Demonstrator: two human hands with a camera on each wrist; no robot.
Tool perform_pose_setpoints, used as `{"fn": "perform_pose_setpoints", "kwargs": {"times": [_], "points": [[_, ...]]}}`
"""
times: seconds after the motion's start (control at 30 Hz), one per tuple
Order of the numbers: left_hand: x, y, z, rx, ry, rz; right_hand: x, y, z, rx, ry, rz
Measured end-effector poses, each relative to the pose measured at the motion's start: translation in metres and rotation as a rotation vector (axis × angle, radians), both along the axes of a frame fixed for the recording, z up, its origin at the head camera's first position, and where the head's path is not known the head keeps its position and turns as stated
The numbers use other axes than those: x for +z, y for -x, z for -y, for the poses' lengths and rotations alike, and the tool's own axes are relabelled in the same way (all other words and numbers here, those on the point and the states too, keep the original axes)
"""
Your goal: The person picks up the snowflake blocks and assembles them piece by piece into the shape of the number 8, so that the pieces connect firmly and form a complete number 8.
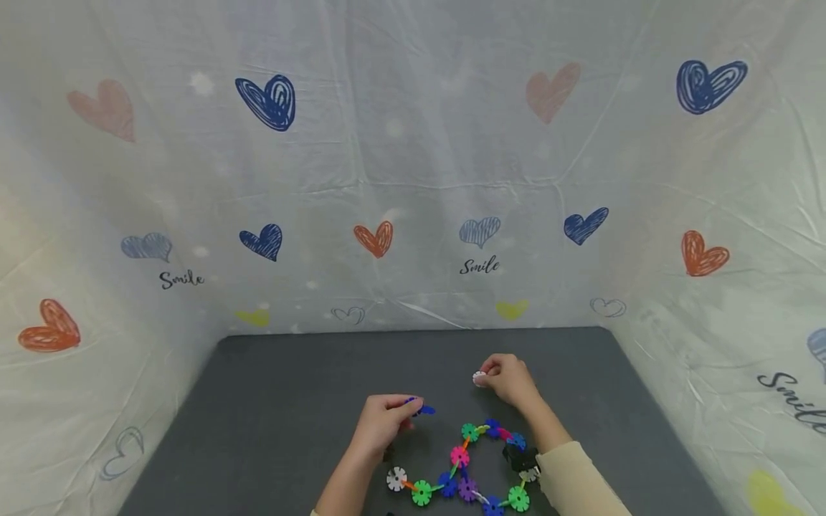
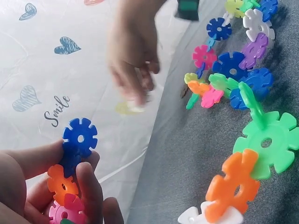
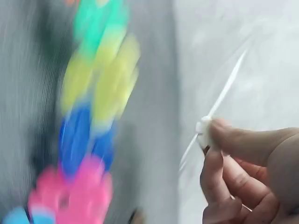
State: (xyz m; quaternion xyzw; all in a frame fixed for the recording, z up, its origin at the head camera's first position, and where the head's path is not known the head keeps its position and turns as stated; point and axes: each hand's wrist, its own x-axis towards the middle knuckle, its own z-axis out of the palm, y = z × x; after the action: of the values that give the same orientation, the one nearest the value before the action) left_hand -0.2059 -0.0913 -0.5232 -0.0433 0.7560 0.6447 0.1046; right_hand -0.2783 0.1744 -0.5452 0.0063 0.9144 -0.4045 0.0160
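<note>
My left hand (image 1: 382,421) pinches a short string of interlocking plastic snowflake discs between thumb and fingers. In the left wrist view its blue disc (image 2: 88,145) points up, with an orange disc (image 2: 57,179) and a pink disc (image 2: 56,213) below. Out to the right and farther from me, my right hand (image 1: 510,378) holds a single white disc (image 1: 478,378) by thumb and fingertips above the table. Between my forearms lies a chain of joined discs, with a pink disc (image 1: 459,456) along its loop and a white disc (image 1: 396,479) ending its left tail.
The dark grey table (image 1: 284,401) has its far edge against a white curtain (image 1: 426,143) printed with hearts and "Smile". More curtain hangs at both sides. A black device (image 1: 519,457) on my right wrist overlaps the chain's right side.
</note>
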Motion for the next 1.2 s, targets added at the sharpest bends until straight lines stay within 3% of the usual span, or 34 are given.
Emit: {"fn": "perform_pose_setpoints", "kwargs": {"times": [0.17,0.37,0.7,1.0,1.2], "points": [[0.000,0.001,0.001,0.049,0.023,0.000,0.018,-0.034,0.030,0.104,0.263,-0.043],[0.001,0.003,0.000,0.070,0.022,-0.003,0.018,-0.061,0.052,0.133,0.430,-0.040],[-0.001,0.005,-0.002,0.075,-0.011,-0.005,0.005,-0.069,0.067,0.115,0.528,-0.025],[-0.003,0.001,-0.005,0.035,0.003,-0.035,-0.001,-0.073,0.069,0.162,0.455,-0.226],[-0.004,0.001,-0.005,0.025,0.014,-0.055,-0.003,-0.071,0.065,0.166,0.453,-0.166]]}}
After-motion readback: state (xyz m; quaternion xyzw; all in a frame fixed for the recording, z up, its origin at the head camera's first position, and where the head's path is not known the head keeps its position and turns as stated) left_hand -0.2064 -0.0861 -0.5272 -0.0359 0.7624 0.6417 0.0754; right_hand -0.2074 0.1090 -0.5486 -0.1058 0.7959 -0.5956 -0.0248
